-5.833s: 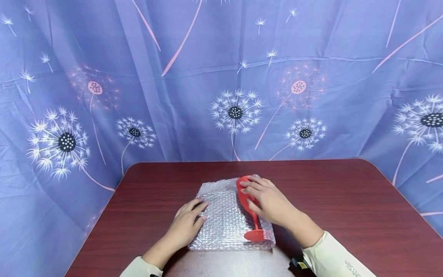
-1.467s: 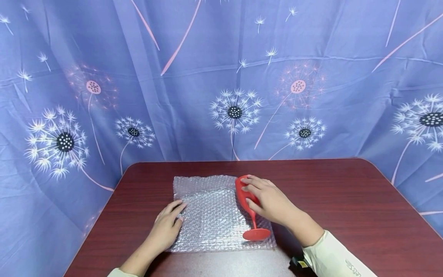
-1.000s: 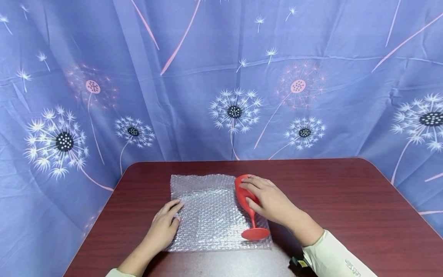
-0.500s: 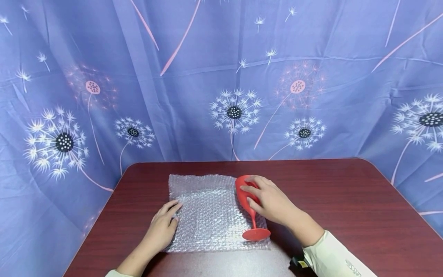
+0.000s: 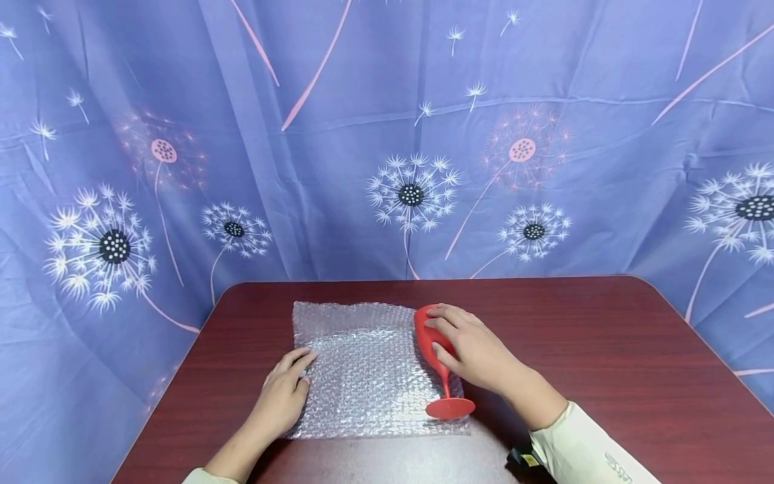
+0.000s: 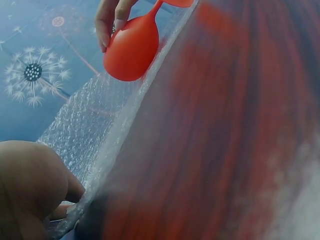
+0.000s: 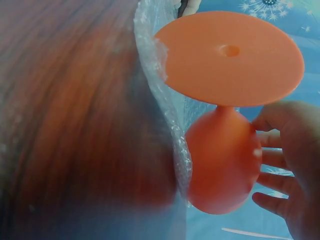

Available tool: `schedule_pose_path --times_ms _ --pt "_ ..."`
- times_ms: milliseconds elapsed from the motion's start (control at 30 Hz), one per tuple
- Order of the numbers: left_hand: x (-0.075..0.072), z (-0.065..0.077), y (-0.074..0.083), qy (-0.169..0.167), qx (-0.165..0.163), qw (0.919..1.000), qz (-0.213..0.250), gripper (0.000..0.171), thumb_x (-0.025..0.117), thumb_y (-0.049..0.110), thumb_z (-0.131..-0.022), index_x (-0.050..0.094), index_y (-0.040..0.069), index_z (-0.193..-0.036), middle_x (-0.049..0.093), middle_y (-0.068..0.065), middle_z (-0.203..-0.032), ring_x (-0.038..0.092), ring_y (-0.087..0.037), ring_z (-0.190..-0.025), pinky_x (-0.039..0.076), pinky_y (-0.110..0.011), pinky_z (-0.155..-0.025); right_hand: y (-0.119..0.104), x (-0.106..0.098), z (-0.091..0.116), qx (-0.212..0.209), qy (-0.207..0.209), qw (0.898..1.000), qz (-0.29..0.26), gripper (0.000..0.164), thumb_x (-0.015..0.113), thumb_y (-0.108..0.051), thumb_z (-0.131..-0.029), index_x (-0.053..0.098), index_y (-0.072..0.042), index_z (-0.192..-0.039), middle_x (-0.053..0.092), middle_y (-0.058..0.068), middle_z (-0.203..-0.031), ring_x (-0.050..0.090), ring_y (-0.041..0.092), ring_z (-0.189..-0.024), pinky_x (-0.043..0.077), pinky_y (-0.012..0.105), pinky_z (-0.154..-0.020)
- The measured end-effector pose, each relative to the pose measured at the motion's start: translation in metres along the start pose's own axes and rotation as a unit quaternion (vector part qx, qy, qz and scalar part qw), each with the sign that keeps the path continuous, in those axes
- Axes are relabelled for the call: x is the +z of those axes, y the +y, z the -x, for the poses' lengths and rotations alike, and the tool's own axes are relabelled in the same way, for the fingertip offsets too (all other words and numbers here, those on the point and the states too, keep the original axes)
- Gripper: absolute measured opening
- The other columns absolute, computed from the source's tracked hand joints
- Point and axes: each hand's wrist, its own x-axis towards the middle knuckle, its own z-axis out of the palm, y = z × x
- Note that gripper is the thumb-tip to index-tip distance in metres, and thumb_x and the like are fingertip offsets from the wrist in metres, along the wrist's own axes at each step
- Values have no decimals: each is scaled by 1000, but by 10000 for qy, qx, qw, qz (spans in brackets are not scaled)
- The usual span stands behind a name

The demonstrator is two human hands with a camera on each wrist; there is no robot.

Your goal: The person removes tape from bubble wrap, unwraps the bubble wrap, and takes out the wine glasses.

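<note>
A red goblet [image 5: 431, 346] lies on its side near the right edge of a bubble wrap sheet [image 5: 363, 376], its bowl away from me and its round foot toward me. My right hand [image 5: 478, 349] grips the bowl from the right; in the right wrist view the fingers [image 7: 272, 159] curl along the goblet's bowl [image 7: 225, 165]. At the sheet's left edge, my left hand [image 5: 281, 396] rests with relaxed fingers on the plastic. The left wrist view has that hand [image 6: 32, 182] low at the left, its fingertips at the wrap [image 6: 90, 125].
The dark red wooden table [image 5: 580, 336] extends around the sheet on both sides. Behind it hangs a blue curtain [image 5: 338, 168] with a dandelion print. A small black device [image 5: 523, 460] shows beneath the right sleeve [image 5: 586, 444].
Compared with the oldest frame, my left hand and the wrap's left side have spread left, and the wrap no longer covers part of the goblet's foot. Lately the sheet's right edge creeps slightly left.
</note>
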Motion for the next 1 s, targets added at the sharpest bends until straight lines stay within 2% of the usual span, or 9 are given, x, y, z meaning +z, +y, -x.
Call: schedule_pose_path --times_ms 267,567,1000 --pt "-2 1 -1 58 63 10000 -46 47 55 2 -95 57 4 -142 50 -16 -150 45 -43 -140 33 -68 -109 0 -1 1 -10 -36 9999 132 42 69 -24 -92 68 -12 -131 59 14 -137 52 35 -135 43 54 -112" --pt "-3 -1 -3 89 58 9999 -47 47 55 1 -95 57 4 -142 50 -17 -150 45 -44 -139 34 -68 -109 0 -2 0 28 -33 10000 4 38 68 -22 -93 68 -3 -125 61 11 -140 49 31 -141 40 49 -116" --pt "-4 0 -3 103 -2 9999 -1 48 54 1 -94 57 3 -142 49 -18 -150 44 -45 -140 33 -70 -108 3 2 5 105 65 9999 73 38 68 -24 -93 66 -6 -127 58 13 -141 50 32 -137 43 53 -112"
